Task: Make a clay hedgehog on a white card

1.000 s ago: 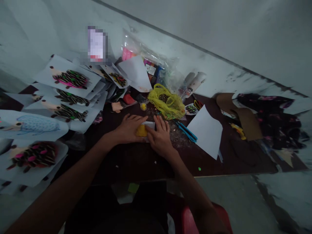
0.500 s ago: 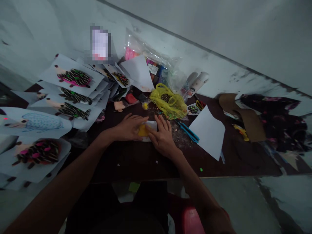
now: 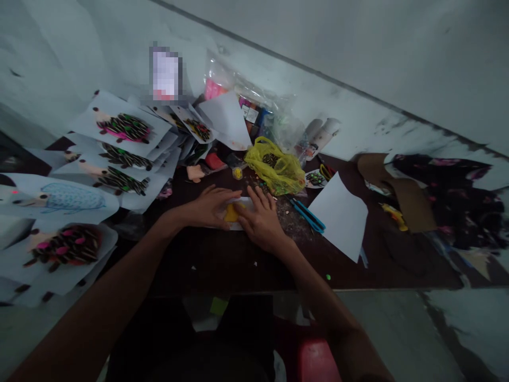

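A small white sheet of paper (image 3: 240,225) lies on the dark table under both hands, with a flattened yellow patch of what looks like modelling clay (image 3: 230,213) on it. My left hand (image 3: 207,208) rests at the paper's left side, fingers stretched out and thumb beside the clay. From the right, my right hand (image 3: 260,219) lies over the sheet with its fingers spread. Its thumb presses on the clay's right edge. Much of the paper is hidden by the hands.
Hedgehog pictures (image 3: 123,127) pile up at left. Behind the hands sit a yellow plastic bag (image 3: 288,175) and a small yellow pot (image 3: 237,173). To the right are a blue utility knife (image 3: 308,215), white paper (image 3: 342,217) and brown cardboard (image 3: 411,201).
My right hand has shifted slightly left, its thumb still on the yellow clay. My left hand stays nearly in place, its thumb a little lower along the clay's edge.
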`<state>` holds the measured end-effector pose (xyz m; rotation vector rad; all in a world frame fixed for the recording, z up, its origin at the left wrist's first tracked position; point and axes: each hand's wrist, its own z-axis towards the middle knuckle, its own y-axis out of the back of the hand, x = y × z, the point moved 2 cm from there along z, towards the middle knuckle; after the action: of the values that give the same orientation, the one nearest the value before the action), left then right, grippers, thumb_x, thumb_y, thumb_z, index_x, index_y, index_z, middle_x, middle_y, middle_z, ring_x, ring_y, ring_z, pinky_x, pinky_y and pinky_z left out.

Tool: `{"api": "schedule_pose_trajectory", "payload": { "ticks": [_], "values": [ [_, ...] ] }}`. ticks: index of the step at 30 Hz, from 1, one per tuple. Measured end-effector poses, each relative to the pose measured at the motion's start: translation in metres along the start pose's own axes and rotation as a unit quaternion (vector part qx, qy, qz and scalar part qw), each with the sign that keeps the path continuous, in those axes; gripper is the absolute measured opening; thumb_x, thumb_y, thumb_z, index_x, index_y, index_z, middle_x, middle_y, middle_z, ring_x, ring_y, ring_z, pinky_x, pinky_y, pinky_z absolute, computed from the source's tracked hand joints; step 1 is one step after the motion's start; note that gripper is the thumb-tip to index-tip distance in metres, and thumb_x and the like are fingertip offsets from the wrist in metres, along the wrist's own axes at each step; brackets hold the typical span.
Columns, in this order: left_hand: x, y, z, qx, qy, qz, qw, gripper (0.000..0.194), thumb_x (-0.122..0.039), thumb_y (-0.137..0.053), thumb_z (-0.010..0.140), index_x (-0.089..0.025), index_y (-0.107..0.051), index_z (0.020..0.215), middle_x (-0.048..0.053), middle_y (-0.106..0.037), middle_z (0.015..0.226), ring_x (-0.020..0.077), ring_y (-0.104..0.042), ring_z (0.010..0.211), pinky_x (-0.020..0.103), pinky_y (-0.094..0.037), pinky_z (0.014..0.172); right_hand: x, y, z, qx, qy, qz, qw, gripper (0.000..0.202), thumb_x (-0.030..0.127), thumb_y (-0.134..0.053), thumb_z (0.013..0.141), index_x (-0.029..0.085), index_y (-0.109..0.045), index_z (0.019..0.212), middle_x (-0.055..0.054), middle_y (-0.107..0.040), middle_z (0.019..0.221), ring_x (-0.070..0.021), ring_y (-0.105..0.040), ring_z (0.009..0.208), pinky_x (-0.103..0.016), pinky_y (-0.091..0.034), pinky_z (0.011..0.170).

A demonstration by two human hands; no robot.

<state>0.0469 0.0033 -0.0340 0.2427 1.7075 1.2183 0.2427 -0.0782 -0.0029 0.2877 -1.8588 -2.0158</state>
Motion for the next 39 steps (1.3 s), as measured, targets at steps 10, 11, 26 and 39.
{"api": "schedule_pose_trajectory", "payload": {
  "ticks": [10,11,26,39],
  "values": [
    [-0.001,0.002,-0.001,-0.018,-0.012,-0.04,0.999,0.093,-0.064,-0.076,0.076,-0.026,-0.044,0.155,0.011,-0.048,0.161,0.0337,-0.041,0.149,0.053,-0.015,0.127,0.007,0.003,-0.003,-0.026,0.061,0.021,0.998,0.036,0.035,-0.057,0.103,0.032,-0.068,0.137,-0.006,-0.03,0.172,-0.0319,-0.017,0.16,-0.062,-0.014,0.128],
    [0.0,0.003,-0.001,-0.015,-0.013,-0.039,0.999,0.094,-0.064,-0.077,0.075,-0.027,-0.044,0.156,0.011,-0.048,0.161,0.0335,-0.04,0.15,0.053,-0.015,0.128,0.008,0.003,-0.003,-0.026,0.067,0.022,0.997,0.036,0.035,-0.057,0.102,0.032,-0.068,0.136,-0.006,-0.031,0.171,-0.0318,-0.018,0.16,-0.061,-0.013,0.128],
    [0.014,0.01,-0.003,0.064,-0.019,-0.041,0.997,0.099,-0.069,-0.071,0.079,-0.032,-0.033,0.162,0.008,-0.039,0.168,0.0318,-0.023,0.159,0.051,-0.009,0.129,0.013,0.003,-0.005,-0.012,0.079,0.02,0.997,0.035,0.035,-0.057,0.103,0.033,-0.069,0.136,-0.006,-0.031,0.171,-0.0323,-0.022,0.16,-0.063,-0.013,0.129],
    [0.013,0.011,-0.002,0.061,-0.02,-0.044,0.997,0.099,-0.067,-0.075,0.076,-0.03,-0.037,0.16,0.01,-0.04,0.167,0.0353,-0.027,0.158,0.056,-0.011,0.129,0.018,0.003,-0.008,-0.003,0.096,0.002,0.995,0.034,0.036,-0.059,0.102,0.034,-0.068,0.135,-0.005,-0.032,0.171,-0.0327,-0.022,0.159,-0.064,-0.018,0.127]
  ]
}}
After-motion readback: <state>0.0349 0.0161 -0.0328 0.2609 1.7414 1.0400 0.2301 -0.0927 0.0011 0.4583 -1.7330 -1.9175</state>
